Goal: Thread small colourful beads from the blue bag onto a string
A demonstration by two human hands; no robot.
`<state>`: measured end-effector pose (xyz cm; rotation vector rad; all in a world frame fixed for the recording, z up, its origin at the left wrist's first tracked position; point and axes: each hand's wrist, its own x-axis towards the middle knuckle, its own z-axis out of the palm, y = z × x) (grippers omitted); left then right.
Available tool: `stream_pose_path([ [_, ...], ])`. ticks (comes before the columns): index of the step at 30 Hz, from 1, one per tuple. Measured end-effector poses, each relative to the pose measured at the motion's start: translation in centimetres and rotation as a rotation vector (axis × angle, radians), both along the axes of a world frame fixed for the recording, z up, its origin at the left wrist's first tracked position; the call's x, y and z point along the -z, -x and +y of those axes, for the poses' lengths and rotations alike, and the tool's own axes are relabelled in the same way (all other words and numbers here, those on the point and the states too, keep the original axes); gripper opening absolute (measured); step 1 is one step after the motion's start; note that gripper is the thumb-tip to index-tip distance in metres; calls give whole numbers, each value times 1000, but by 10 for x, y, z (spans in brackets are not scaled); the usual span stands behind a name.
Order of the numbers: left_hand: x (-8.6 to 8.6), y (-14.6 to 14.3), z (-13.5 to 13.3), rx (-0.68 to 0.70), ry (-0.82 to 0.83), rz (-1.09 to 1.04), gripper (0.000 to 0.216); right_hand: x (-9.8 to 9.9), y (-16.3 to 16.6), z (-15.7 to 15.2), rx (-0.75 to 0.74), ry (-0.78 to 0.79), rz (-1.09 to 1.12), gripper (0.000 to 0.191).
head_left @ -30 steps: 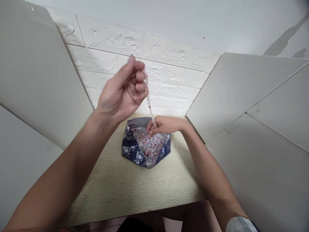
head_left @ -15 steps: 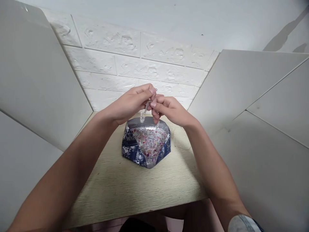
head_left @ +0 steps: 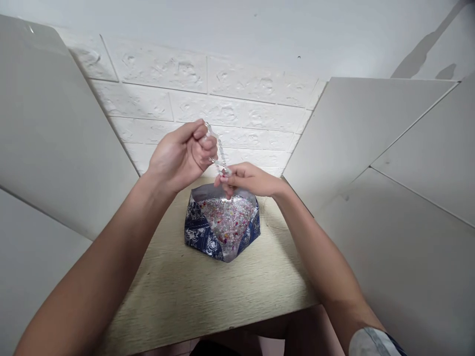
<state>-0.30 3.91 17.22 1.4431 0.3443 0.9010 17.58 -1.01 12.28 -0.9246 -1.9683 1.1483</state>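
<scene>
My left hand is raised with its fingers curled closed on the upper end of a string of clear beads. Lower and to the right, my right hand pinches the lower end of the same bead string, where a small red spot shows. Beneath both hands, a blue and silver patterned pouch lies wide open on the table. It holds a heap of small beads, mostly clear and pink, with some red and yellow ones.
The pouch rests on a pale wooden table, whose front edge is near my body. A white brick-patterned wall rises behind it. White panels stand close on the left and on the right.
My hands have drawn apart: the left has risen to the left and turned its palm toward me, while the right has dropped slightly. The bead string now stretches between them.
</scene>
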Motion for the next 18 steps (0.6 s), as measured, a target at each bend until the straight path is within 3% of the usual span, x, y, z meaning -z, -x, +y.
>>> stream_pose_path([
  [4,-1,5,-2,-20,-48,-196,32,16,-5,9,-118,174,-207,37],
  [6,0,8,-3,-16,-60,-340,31,20,-5,11,-111,241,-276,39],
  [9,1,10,-4,8,-50,-469,30,17,0,8,-27,251,-201,39],
  [13,1,6,-4,119,-6,-336,34,-3,12,-6,38,144,39,44],
  [18,9,-5,-2,167,-164,13,33,-18,21,-17,149,-34,301,39],
])
